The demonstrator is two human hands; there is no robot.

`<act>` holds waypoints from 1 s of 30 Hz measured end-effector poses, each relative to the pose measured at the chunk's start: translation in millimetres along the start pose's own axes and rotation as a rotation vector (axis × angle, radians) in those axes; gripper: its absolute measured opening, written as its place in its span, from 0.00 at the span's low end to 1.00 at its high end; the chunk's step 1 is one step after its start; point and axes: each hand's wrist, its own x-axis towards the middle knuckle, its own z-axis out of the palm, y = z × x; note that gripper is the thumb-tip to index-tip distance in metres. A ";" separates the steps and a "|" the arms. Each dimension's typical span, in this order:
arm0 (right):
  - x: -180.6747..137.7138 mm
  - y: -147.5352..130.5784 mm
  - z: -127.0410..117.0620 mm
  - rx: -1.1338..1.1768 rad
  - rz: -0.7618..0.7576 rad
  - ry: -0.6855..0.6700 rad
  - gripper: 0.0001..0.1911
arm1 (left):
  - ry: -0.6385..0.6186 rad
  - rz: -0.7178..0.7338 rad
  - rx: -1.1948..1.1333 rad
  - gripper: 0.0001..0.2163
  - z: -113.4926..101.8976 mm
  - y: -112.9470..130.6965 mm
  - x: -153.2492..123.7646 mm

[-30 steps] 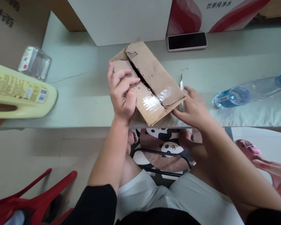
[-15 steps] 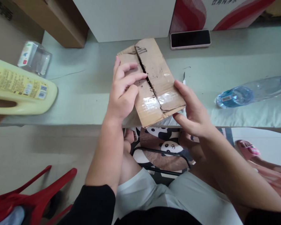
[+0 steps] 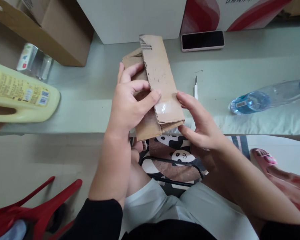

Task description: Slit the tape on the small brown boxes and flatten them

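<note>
A small brown cardboard box (image 3: 160,80) with cut clear tape rests at the table's near edge, its right flap raised. My left hand (image 3: 130,103) grips the box, its thumb hooked under the raised flap and its fingers curled over the left flap. My right hand (image 3: 197,116) has its fingers spread, touching the box's right side. A small white craft knife (image 3: 195,89) lies on the table just right of the box.
The pale green table (image 3: 90,96) holds a yellow jug (image 3: 20,96) and a clear jar (image 3: 32,60) at left, a phone (image 3: 202,40) at the back, and a lying water bottle (image 3: 265,96) at right. Cartons stand behind. A red chair (image 3: 40,206) is lower left.
The box's right flap has been lifted open by my left thumb. My right hand left the knife on the table and came up against the box's right side.
</note>
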 end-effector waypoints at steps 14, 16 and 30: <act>-2.9 44.4 -2.8 0.162 0.460 0.375 0.29 | 0.204 -0.313 -0.634 0.23 -1.5 -39.5 -0.5; -1.3 43.8 -2.4 0.169 0.418 0.337 0.30 | 0.190 -0.351 -0.573 0.23 -0.6 -53.8 -0.7; 7.9 40.5 -2.7 0.529 0.387 0.423 0.39 | 0.249 -0.387 -0.713 0.26 -20.8 -35.3 5.4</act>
